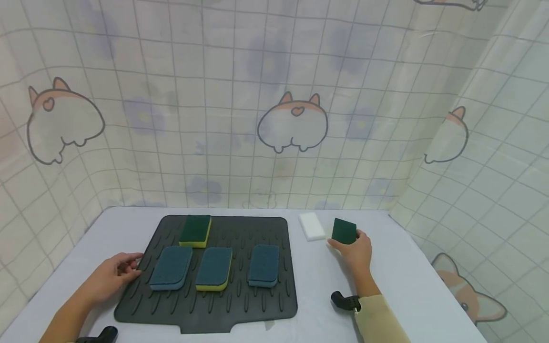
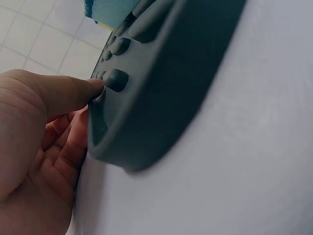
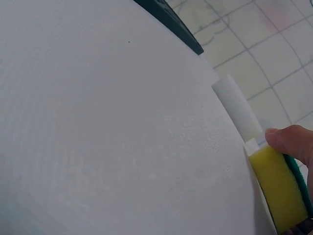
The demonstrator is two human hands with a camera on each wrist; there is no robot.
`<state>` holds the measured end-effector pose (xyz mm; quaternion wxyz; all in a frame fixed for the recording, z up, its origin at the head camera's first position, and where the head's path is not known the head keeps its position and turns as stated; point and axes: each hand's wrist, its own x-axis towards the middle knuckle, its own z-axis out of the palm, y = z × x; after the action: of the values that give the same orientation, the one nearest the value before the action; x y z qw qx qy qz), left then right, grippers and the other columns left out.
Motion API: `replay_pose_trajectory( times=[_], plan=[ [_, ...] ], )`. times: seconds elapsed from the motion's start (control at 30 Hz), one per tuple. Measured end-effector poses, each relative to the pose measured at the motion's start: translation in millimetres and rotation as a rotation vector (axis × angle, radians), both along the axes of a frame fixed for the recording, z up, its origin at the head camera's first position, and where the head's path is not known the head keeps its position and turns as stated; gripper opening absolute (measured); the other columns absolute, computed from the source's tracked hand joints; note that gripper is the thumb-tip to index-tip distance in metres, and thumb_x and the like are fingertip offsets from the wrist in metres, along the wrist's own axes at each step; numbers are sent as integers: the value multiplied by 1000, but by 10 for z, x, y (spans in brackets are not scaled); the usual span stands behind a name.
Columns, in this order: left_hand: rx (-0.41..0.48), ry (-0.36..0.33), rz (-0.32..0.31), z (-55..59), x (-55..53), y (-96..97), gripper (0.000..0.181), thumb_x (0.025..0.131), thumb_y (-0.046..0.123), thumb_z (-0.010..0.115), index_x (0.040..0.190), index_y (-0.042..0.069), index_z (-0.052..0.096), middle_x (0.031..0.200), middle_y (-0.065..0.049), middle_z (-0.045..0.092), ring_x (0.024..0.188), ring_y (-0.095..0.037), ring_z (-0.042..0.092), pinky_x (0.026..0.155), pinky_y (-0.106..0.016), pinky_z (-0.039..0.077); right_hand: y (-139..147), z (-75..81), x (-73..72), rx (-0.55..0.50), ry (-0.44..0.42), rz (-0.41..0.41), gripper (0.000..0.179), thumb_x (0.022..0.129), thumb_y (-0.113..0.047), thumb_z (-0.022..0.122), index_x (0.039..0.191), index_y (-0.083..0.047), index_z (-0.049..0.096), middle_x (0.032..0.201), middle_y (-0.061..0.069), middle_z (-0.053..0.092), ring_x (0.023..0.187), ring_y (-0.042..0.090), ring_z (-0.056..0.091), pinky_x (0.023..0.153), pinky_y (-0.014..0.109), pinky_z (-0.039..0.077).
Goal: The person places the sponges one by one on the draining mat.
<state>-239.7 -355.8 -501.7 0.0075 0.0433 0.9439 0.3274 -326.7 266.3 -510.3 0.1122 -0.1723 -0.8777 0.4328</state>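
Note:
My right hand (image 1: 359, 250) grips a sponge (image 1: 344, 231) with a dark green scouring face. In the right wrist view, the yellow side of that sponge (image 3: 278, 186) shows close over the white table, thumb at its top edge. At the left edge of a dark grey ribbed mat (image 1: 240, 309), my left hand (image 1: 112, 276) pinches the rim. The left wrist view has its thumb (image 2: 73, 93) on the mat's upper side and curled fingers at the edge. Lying on the mat are a green-and-yellow sponge (image 1: 196, 230), a blue-and-yellow sponge (image 1: 214, 267) and two blue sponges (image 1: 171, 267), (image 1: 263, 265).
A white sponge block (image 1: 311, 226) lies on the table (image 1: 317, 295), between the mat and the right hand. Behind the table hangs a gridded curtain (image 1: 240, 181) printed with cartoon dogs; it also runs along both sides.

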Motion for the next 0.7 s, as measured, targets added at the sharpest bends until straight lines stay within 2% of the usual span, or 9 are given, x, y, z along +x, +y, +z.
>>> replay_pose_trajectory(
  times=[0.2, 0.7],
  plan=[
    [-2, -16, -1, 3, -12, -15, 52, 96, 16, 71, 139, -8, 55, 105, -7, 58, 84, -7, 50, 69, -24, 46, -8, -1, 17, 7, 3, 0, 100, 82, -38, 84, 152, 11, 32, 148, 33, 42, 135, 47, 44, 115, 60, 37],
    [-4, -7, 11, -30, -27, -20, 52, 95, 15, 71, 139, -8, 55, 106, -8, 58, 84, -7, 50, 69, -24, 46, -2, 18, 61, -10, 18, 2, 100, 82, -37, 84, 153, 10, 32, 151, 34, 41, 138, 49, 43, 114, 61, 37]
  ],
)
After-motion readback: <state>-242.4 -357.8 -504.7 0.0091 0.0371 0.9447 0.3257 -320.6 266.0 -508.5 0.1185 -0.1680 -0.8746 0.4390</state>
